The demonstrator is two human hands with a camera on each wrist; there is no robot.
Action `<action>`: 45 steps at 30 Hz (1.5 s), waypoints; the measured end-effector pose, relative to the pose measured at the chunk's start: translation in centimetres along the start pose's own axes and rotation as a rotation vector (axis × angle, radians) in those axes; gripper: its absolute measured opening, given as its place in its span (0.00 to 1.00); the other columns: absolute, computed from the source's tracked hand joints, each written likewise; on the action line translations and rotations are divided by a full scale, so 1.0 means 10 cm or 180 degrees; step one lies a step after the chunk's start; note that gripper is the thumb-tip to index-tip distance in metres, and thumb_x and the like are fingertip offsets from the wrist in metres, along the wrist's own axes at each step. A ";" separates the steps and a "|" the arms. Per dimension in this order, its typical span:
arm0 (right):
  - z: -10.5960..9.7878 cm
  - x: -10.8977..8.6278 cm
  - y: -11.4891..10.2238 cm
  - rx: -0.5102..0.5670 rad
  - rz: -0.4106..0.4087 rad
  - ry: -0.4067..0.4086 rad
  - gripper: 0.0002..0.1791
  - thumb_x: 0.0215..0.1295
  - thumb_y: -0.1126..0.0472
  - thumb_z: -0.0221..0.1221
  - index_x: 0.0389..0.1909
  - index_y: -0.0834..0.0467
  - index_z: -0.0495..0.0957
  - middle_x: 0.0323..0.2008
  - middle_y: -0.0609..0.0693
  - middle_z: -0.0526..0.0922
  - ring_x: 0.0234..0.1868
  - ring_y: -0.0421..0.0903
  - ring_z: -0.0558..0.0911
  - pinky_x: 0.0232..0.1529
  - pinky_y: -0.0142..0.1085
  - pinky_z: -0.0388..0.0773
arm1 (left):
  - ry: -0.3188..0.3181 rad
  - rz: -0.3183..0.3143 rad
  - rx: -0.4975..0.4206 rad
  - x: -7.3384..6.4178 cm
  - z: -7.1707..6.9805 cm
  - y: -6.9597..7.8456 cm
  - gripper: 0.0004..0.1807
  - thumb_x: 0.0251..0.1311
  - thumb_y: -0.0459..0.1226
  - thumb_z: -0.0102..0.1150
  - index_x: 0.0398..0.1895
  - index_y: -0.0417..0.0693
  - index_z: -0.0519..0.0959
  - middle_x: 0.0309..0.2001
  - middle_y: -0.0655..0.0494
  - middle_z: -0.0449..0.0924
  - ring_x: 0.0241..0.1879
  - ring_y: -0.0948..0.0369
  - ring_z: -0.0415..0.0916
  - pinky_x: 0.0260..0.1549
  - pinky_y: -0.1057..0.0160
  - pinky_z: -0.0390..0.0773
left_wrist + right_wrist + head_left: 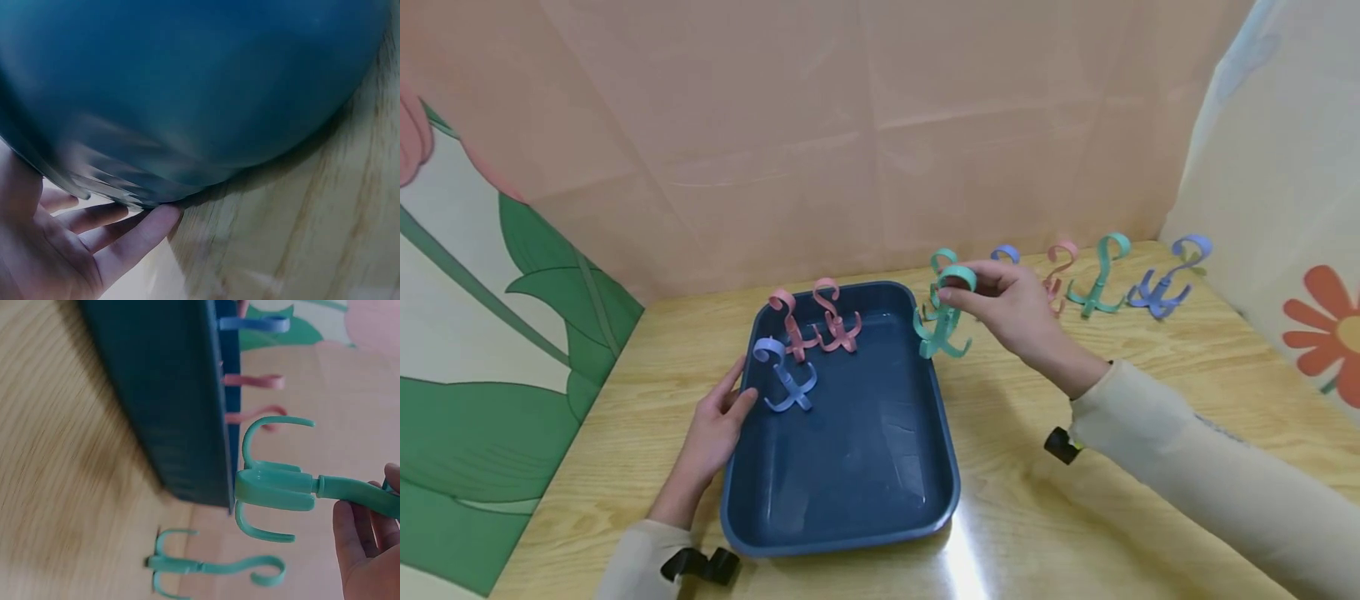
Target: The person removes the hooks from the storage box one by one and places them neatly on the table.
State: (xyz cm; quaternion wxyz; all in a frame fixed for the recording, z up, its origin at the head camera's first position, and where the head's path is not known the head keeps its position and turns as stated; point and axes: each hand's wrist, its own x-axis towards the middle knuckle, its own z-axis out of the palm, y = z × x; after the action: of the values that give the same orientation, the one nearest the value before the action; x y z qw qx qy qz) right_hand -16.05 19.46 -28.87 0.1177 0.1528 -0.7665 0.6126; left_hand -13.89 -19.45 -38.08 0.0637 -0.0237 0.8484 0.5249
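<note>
A green four-pronged hanging hook (942,332) is pinched near its curved top by my right hand (1011,308), held upright at the tray's right rim. In the right wrist view the green hook (275,487) shows its prongs close beside the tray wall. My left hand (718,421) grips the left side of the dark blue tray (850,467), thumb at the rim. The fingers (134,240) lie along the outer wall. Inside the tray stand two pink hooks (838,329) at the back left and a blue hook (790,387) nearer the left hand.
Right of the tray, a row of hooks stands on the wooden table (1015,500): a green hook (943,257) partly hidden behind the held one, a blue hook (1004,252), a pink hook (1062,254), another green hook (1101,287) and another blue hook (1161,287). A cloth-like backdrop (865,150) rises behind.
</note>
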 end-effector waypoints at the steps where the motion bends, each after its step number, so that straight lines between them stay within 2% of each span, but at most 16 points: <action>1: -0.02 0.00 0.03 -0.0049 0.0004 0.0036 0.15 0.62 0.63 0.70 0.49 0.63 0.85 0.39 0.47 0.87 0.40 0.42 0.85 0.40 0.31 0.80 | 0.0004 -0.0004 0.0004 0.00 0.00 0.00 0.32 0.79 0.45 0.43 0.81 0.65 0.50 0.66 0.37 0.71 0.59 0.43 0.77 0.57 0.45 0.76; 5: -0.10 0.01 0.15 -0.0143 0.0069 0.0109 0.15 0.63 0.62 0.69 0.49 0.63 0.85 0.38 0.46 0.86 0.38 0.41 0.84 0.35 0.31 0.79 | 0.0009 0.0000 0.0008 0.00 0.00 0.00 0.32 0.79 0.45 0.43 0.81 0.66 0.50 0.66 0.37 0.72 0.58 0.44 0.77 0.56 0.45 0.76; 10: -0.14 0.03 0.28 -0.0163 0.0226 0.0110 0.15 0.64 0.62 0.69 0.49 0.65 0.84 0.39 0.48 0.86 0.41 0.39 0.85 0.43 0.30 0.81 | -0.0010 0.0003 -0.0006 0.00 0.00 0.01 0.32 0.79 0.45 0.43 0.81 0.66 0.50 0.67 0.37 0.71 0.59 0.43 0.76 0.57 0.45 0.76; 15: -0.15 0.03 0.42 -0.0312 0.0368 0.0075 0.18 0.65 0.59 0.69 0.51 0.64 0.84 0.45 0.54 0.85 0.42 0.38 0.84 0.44 0.28 0.81 | -0.0007 0.0021 0.0007 -0.01 0.00 0.00 0.31 0.79 0.45 0.44 0.81 0.67 0.50 0.67 0.37 0.71 0.59 0.43 0.76 0.56 0.44 0.76; 19: -0.13 0.04 0.56 -0.0373 0.0386 0.0045 0.17 0.65 0.60 0.68 0.52 0.64 0.84 0.47 0.58 0.83 0.42 0.38 0.84 0.43 0.28 0.80 | -0.0009 0.0030 -0.0012 -0.01 0.00 -0.02 0.31 0.79 0.44 0.44 0.81 0.65 0.51 0.66 0.37 0.72 0.58 0.44 0.77 0.55 0.45 0.77; 24: -0.09 0.04 0.68 -0.0418 0.0371 0.0033 0.16 0.65 0.61 0.68 0.50 0.65 0.84 0.46 0.59 0.84 0.41 0.38 0.84 0.42 0.28 0.81 | -0.0018 0.0044 -0.0021 0.00 0.00 -0.03 0.31 0.79 0.44 0.43 0.81 0.65 0.50 0.65 0.37 0.72 0.58 0.44 0.77 0.55 0.46 0.77; 28: -0.08 0.05 0.73 -0.0531 0.0365 0.0058 0.17 0.64 0.61 0.69 0.51 0.64 0.84 0.46 0.59 0.85 0.41 0.37 0.84 0.41 0.28 0.81 | -0.0016 0.0067 -0.0029 0.00 -0.01 -0.04 0.31 0.79 0.44 0.44 0.81 0.65 0.50 0.65 0.37 0.72 0.58 0.44 0.77 0.55 0.45 0.77; 45: -0.04 0.02 0.73 -0.0564 0.0417 -0.0042 0.18 0.65 0.60 0.68 0.52 0.64 0.83 0.45 0.59 0.85 0.41 0.38 0.84 0.42 0.28 0.81 | -0.0033 0.0059 -0.0022 0.00 -0.01 -0.03 0.31 0.79 0.44 0.43 0.81 0.66 0.50 0.67 0.37 0.71 0.59 0.43 0.76 0.55 0.45 0.77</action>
State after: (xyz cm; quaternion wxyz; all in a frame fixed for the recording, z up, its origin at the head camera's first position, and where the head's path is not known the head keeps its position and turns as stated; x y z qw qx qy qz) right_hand -19.00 21.30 -35.32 0.0855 0.0954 -0.8268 0.5478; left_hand -13.88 -19.67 -38.28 0.0631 -0.0133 0.8465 0.5285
